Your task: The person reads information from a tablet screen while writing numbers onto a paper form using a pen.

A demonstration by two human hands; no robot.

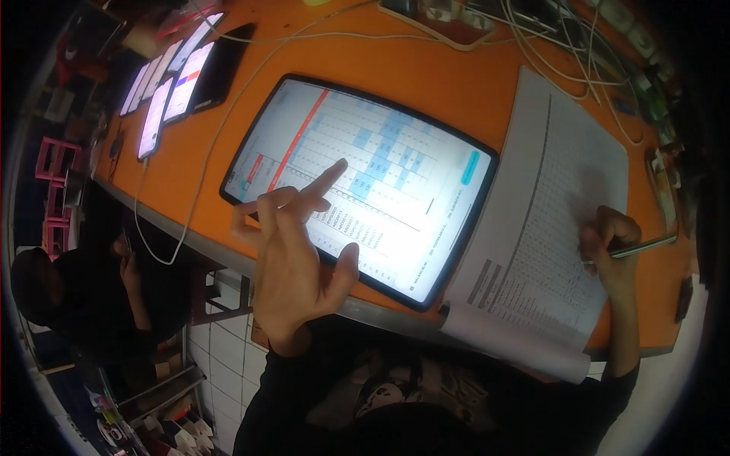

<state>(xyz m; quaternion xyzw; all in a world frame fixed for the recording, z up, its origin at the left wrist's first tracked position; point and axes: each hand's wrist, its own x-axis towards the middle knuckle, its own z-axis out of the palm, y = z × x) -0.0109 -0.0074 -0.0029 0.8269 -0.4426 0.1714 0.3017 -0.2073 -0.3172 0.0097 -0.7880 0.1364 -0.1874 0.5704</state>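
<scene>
A tablet (411, 220) lies on the orange table, its lit screen showing a table of numbers with blue cells and a red band. Over its near left part is my left hand (293, 266), fingers apart and the index finger stretched onto or just above the screen. I cannot tell whether the fingertip touches. To the right of the tablet, large printed grid sheets (532, 205) lie flat, their near edge rolled over the table edge. My right hand (608, 239) is closed around a pen (642, 247) and rests on the right part of the sheets.
Several lit phones (156, 118) stand or lie at the far left of the orange table (258, 99). A white cable (205, 152) runs across it. More cables (574, 68) tangle at the back right. Another person (84, 289) in dark clothes sits at the left.
</scene>
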